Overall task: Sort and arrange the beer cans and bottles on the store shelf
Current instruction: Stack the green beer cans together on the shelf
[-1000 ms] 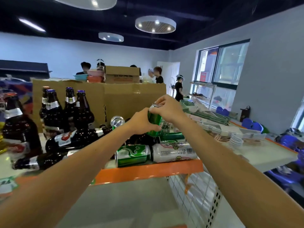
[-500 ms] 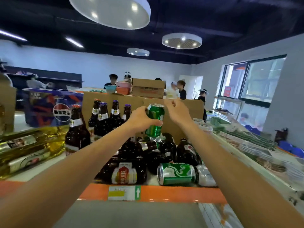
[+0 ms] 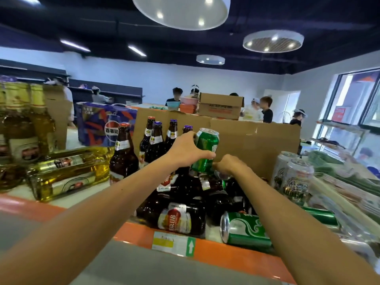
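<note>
My left hand (image 3: 185, 151) grips an upright green beer can (image 3: 206, 148) by its side, above the shelf's pile. Just below it, my right hand (image 3: 229, 164) reaches into a heap of lying brown bottles (image 3: 181, 219), and its fingers curl over a silvery can end (image 3: 221, 175). Several brown bottles (image 3: 156, 140) stand upright behind my left hand. Another green can (image 3: 244, 231) lies on its side near the shelf's orange front edge (image 3: 226, 253). Two white cans (image 3: 294, 177) stand at the right.
Yellow bottles (image 3: 70, 173) lie at the left, with more standing (image 3: 20, 124) behind them. A Pepsi carton (image 3: 102, 124) and a cardboard wall (image 3: 257, 140) close the back of the shelf. People work at counters beyond.
My right hand left the top of the green can and dropped below it into the pile. My left hand kept hold of the can. The view swung left along the shelf.
</note>
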Demonstrator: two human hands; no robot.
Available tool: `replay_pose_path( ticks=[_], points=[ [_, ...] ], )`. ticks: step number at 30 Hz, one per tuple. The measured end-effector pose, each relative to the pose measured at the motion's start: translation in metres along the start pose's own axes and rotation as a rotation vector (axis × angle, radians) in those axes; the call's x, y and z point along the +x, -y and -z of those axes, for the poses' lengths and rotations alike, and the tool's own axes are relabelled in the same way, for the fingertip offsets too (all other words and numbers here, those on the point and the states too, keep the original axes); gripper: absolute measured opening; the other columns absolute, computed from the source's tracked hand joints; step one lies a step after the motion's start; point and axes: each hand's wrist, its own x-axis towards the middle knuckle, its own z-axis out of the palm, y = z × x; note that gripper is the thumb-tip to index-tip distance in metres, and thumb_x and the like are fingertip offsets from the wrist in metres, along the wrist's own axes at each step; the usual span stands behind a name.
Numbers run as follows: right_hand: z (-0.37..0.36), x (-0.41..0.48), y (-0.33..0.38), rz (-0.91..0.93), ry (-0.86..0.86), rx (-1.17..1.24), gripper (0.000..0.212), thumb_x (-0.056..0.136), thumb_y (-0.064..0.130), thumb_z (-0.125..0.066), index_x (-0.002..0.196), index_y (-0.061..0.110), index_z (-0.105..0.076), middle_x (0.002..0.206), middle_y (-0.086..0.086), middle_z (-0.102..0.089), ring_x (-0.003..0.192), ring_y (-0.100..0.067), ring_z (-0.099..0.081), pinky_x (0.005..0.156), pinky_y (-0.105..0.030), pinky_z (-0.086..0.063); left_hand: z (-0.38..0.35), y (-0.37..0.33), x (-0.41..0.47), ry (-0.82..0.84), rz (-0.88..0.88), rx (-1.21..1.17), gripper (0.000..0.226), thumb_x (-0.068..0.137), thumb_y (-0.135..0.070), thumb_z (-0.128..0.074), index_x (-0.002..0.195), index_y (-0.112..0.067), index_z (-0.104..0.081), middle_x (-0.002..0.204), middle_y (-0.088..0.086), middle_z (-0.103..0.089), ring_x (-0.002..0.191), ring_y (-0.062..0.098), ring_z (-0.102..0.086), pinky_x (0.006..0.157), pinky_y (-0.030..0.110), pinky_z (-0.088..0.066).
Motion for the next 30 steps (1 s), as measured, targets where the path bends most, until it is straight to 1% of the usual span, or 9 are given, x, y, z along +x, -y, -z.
replay_pose_path(
  ticks=[2,6,9,13,16,19,22,25,30],
  points=[
    [-0.002,0.005,0.003,0.02,0.02,-0.025,0.048,0.094,0.059,-0.055,0.101,0.012,-0.065,0.1,-0.007,-0.067,0.09,-0.025,-0.064,0.085,-0.039,-0.054,0.001,0.0,-0.003,-0.014,0.022,0.017,0.062,0.073,-0.047,-0.086,0.117,-0.015,-0.055,0.106,-0.004,-0.06,0.09,0.008,-0.056,0.064,0.016,-0.039],
    [-0.001,0.014,0.005,0.078,0.036,-0.031,0.007,0.101,0.038,-0.057,0.096,0.035,-0.06,0.087,-0.001,-0.06,0.084,-0.023,-0.065,0.077,-0.037,-0.057,0.001,0.0,-0.008,-0.051,0.057,0.045,0.06,0.074,-0.046,-0.085,0.116,-0.016,-0.056,0.103,-0.005,-0.059,0.086,0.004,-0.054,0.062,0.015,-0.037],
    [0.004,0.023,0.004,0.19,-0.136,0.19,0.032,0.097,0.041,-0.059,0.092,0.011,-0.071,0.091,-0.007,-0.071,0.073,-0.02,-0.061,0.068,-0.034,-0.05,0.002,-0.002,-0.011,-0.062,0.081,0.046,0.061,0.073,-0.046,-0.086,0.117,-0.015,-0.058,0.107,-0.002,-0.063,0.091,0.007,-0.058,0.066,0.016,-0.044],
    [0.025,0.02,0.015,0.358,-0.352,0.499,0.036,0.099,0.038,-0.054,0.086,0.011,-0.074,0.086,-0.003,-0.074,0.08,-0.02,-0.068,0.083,-0.04,-0.057,0.004,-0.008,-0.018,-0.063,0.114,0.027,0.053,0.075,-0.043,-0.085,0.11,-0.021,-0.052,0.097,-0.009,-0.058,0.092,0.007,-0.058,0.063,0.014,-0.04],
    [0.043,-0.005,0.034,0.477,-0.374,0.77,0.046,0.103,0.043,-0.049,0.087,0.007,-0.072,0.08,-0.002,-0.072,0.073,-0.016,-0.069,0.071,-0.026,-0.058,0.008,-0.013,-0.024,-0.074,0.119,0.007,0.044,0.076,-0.041,-0.085,0.1,-0.023,-0.053,0.095,-0.01,-0.059,0.092,0.008,-0.061,0.066,0.016,-0.044],
    [0.055,-0.036,0.059,0.62,-0.304,0.689,0.049,0.101,0.055,-0.044,0.099,0.013,-0.07,0.097,0.0,-0.069,0.087,-0.013,-0.064,0.075,-0.025,-0.051,0.017,-0.015,-0.032,-0.085,0.131,-0.078,0.031,0.076,-0.035,-0.085,0.091,-0.025,-0.059,0.096,-0.005,-0.068,0.092,0.015,-0.068,0.081,0.032,-0.058],
    [0.063,-0.065,0.081,0.703,-0.182,0.449,0.056,0.094,0.064,-0.052,0.118,0.015,-0.066,0.117,0.001,-0.067,0.103,-0.015,-0.061,0.084,-0.03,-0.047,0.038,-0.016,-0.046,-0.121,0.159,-0.15,0.035,0.075,-0.037,-0.086,0.1,-0.021,-0.067,0.1,0.0,-0.074,0.093,0.018,-0.072,0.083,0.044,-0.061],
    [0.067,-0.091,0.111,0.721,-0.136,0.413,0.062,0.09,0.057,-0.064,0.136,0.016,-0.056,0.132,-0.001,-0.062,0.115,-0.016,-0.059,0.093,-0.033,-0.048,0.072,-0.013,-0.069,-0.159,0.135,-0.139,0.031,0.077,-0.039,-0.085,0.097,-0.026,-0.065,0.098,-0.003,-0.073,0.091,0.015,-0.071,0.083,0.042,-0.061],
    [0.054,-0.145,0.2,0.738,-0.13,0.594,0.057,0.086,0.05,-0.072,0.132,0.019,-0.057,0.127,-0.002,-0.063,0.11,-0.018,-0.062,0.094,-0.036,-0.053,0.157,0.004,-0.119,-0.228,0.117,-0.123,0.027,0.078,-0.038,-0.084,0.088,-0.032,-0.06,0.097,-0.004,-0.074,0.089,0.014,-0.072,0.082,0.038,-0.061]
  ],
)
